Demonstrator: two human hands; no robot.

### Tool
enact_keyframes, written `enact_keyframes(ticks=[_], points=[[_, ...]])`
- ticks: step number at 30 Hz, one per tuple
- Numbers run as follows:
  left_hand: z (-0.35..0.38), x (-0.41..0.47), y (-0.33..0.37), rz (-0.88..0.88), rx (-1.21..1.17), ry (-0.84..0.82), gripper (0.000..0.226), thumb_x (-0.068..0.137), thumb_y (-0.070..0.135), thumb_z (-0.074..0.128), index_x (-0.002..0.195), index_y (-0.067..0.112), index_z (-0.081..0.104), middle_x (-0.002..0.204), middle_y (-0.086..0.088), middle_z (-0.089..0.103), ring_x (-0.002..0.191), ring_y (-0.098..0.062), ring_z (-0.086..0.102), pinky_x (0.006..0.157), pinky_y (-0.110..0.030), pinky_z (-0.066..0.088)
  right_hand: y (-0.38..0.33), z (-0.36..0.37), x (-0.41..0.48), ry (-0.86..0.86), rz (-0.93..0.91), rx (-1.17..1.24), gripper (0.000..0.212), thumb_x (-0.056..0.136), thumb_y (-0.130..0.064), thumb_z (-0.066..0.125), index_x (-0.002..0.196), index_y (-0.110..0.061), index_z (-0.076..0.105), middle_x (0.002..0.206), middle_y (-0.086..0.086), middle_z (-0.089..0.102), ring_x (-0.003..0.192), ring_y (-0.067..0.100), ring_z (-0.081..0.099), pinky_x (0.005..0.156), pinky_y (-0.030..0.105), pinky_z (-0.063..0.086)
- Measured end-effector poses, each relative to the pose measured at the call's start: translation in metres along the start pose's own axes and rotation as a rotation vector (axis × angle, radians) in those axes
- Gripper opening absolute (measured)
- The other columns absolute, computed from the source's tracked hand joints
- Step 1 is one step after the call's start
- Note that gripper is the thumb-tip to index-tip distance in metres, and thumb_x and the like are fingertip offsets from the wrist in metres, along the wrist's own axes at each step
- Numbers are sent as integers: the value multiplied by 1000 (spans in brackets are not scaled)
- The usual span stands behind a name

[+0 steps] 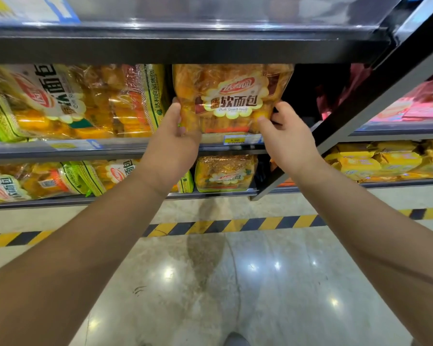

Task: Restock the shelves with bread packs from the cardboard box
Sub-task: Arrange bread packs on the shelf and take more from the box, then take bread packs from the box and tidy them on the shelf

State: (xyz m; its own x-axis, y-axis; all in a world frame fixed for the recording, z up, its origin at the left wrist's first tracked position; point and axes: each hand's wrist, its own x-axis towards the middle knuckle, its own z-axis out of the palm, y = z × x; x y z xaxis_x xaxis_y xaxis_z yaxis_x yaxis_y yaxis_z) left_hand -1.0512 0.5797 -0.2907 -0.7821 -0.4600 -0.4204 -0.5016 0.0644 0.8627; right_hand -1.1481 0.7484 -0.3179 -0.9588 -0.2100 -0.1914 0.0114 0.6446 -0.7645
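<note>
Looked down past a black metal shelf rack [185, 49] onto a glossy pale floor [273, 283] crossed by a yellow-and-black striped strip [235, 224]. Found the middle shelf [135, 147] filled on its left with tilted bread packs [60, 103], and the lower shelf [205, 194] carrying more packs [225, 173] near its front. Saw pink packs [423, 103] and yellow packs [385, 161] on a second rack at far right. Held one bread pack [231, 96] upright at the right end of the middle shelf, base at the front lip, top just under the shelf above, touching the tilted packs on its left. Gripped its lower left edge with the left hand [171, 143], thumb up along the side, fingers curled against the pack. Gripped its lower right corner with the right hand [289, 138], thumb pressed on the front, fingers clamped round the side. Read a yellow price tag [234, 140] on the lip just below the pack, between both hands.
</note>
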Motion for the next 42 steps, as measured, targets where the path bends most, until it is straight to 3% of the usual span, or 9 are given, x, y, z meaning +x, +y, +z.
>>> enact_keyframes(ticks=[2,5,7,11,16,21,29,34,42], points=[[-4,-3,0,-4,13,-2,66,107,19,51,161,35,18,126,28,51,110,5,52,89,-16,44,1,-3,-5,-42,20,-12,38,104,-40,52,140,-31,47,113,-18,62,98,3,60,74,19,45],[-12,-11,6,3,41,2,67,105,22,53,162,35,19,160,13,36,143,-11,40,107,-30,42,-4,-11,-15,-57,93,29,66,103,-42,55,160,-27,25,149,-5,53,129,16,55,102,41,53],[-19,-22,11,39,87,1,65,106,23,52,162,34,21,161,13,35,144,-11,39,99,-27,41,-9,-17,-25,-66,112,20,70,103,-40,57,161,-26,22,153,-3,51,132,19,54,107,47,50],[-40,-59,26,147,255,-8,62,104,29,55,159,33,27,160,14,37,144,-8,39,102,-33,46,-32,-36,-57,-136,29,-80,60,101,-41,59,155,-26,37,146,-7,56,125,15,57,98,31,49],[-80,-126,66,520,969,71,58,96,38,58,150,20,45,151,-5,46,130,-30,52,104,-53,48,-86,-76,-116,-104,-296,-436,53,97,-42,64,146,-26,50,134,-2,58,123,20,55,96,37,49],[-118,-193,127,568,1193,84,60,90,45,61,141,14,54,143,-13,53,130,-37,51,101,-58,48,-164,-132,-174,-75,-440,-618,52,97,-44,63,145,-31,51,131,-2,57,122,21,53,95,39,49],[-216,-318,252,636,1219,190,64,85,50,67,139,18,59,143,-8,56,132,-32,52,102,-56,50,-319,-216,-277,-56,-626,-690,54,93,-45,66,141,-22,56,132,2,58,119,26,56,96,46,50],[-275,-385,316,619,1212,233,68,89,54,65,148,25,47,152,2,46,141,-22,41,112,-45,41,-419,-245,-328,-42,-661,-673,60,97,-50,60,151,-32,41,147,-4,46,134,20,43,108,39,37],[-338,-473,342,577,1186,440,64,88,50,70,142,21,54,140,1,54,131,-23,49,107,-43,46,-506,-249,-379,-96,-803,-601,67,96,-53,61,153,-28,38,154,-1,39,139,22,41,110,41,41]])
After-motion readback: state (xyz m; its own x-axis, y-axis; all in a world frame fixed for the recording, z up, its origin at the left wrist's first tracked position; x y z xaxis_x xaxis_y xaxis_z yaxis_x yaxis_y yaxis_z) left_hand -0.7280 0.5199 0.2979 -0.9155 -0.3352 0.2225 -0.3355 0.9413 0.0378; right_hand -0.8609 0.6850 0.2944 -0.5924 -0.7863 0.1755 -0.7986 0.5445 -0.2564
